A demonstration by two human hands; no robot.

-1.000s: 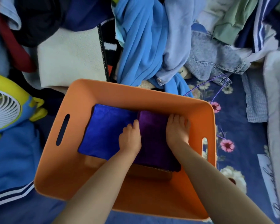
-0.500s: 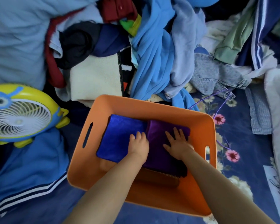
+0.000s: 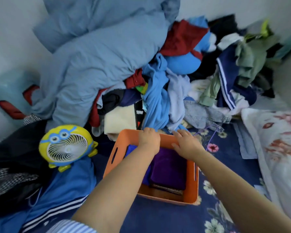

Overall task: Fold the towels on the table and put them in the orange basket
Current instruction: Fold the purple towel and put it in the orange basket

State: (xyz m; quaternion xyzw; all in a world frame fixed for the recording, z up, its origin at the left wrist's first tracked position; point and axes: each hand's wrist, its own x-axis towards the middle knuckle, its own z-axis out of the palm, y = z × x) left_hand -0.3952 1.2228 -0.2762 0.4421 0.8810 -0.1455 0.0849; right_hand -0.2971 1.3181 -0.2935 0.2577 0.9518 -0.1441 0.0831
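The orange basket (image 3: 190, 189) stands on the blue flowered sheet in front of me. Inside it a folded purple towel (image 3: 168, 170) lies flat, and a folded blue towel (image 3: 131, 147) shows beside it on the left, mostly hidden by my left forearm. My left hand (image 3: 149, 140) is at the basket's far rim with its fingers curled over the edge. My right hand (image 3: 186, 146) rests on the same far rim to the right, fingers spread and holding nothing.
A tall heap of clothes and a grey-blue duvet (image 3: 97, 61) rises right behind the basket. A yellow and blue fan (image 3: 66, 146) stands to the left. A white flowered quilt (image 3: 279, 145) lies at the right.
Both hands have left the towels and moved up to the basket's far rim. The view has tilted up, showing more of the heap behind.
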